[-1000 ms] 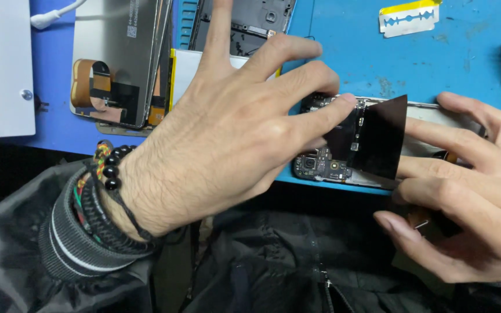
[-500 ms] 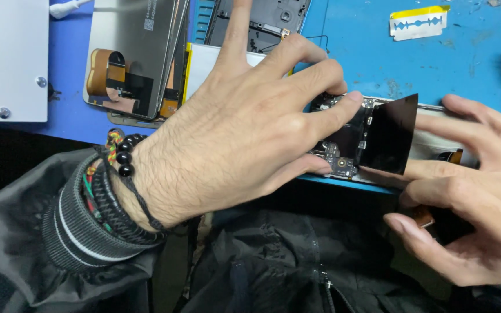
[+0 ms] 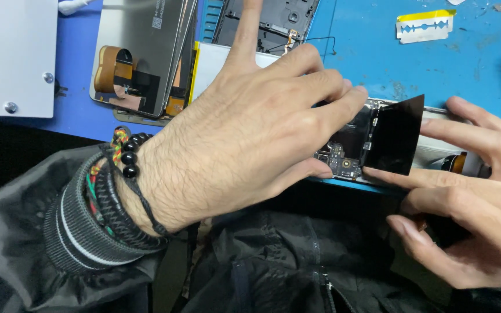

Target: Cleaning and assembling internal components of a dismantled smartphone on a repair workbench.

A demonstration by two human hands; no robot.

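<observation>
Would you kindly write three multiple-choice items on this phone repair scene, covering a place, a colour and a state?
1. Where does the razor blade lie?
A. upper right of the mat
B. under the left hand
C. on the grey plate

2. What colour is the mat?
A. red
B. blue
C. white

3. How is the opened phone?
A. closed
B. circuit board exposed
C. wrapped in cloth

Answers: 1 A, it sits on the mat far beyond the right hand. 2 B, bare mat shows blue. 3 B, the board shows past the left hand, beside the black sheet.

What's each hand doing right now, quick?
Left hand: open, spread flat, pressing on the opened phone.
Right hand: pinching the black film sheet.
</observation>
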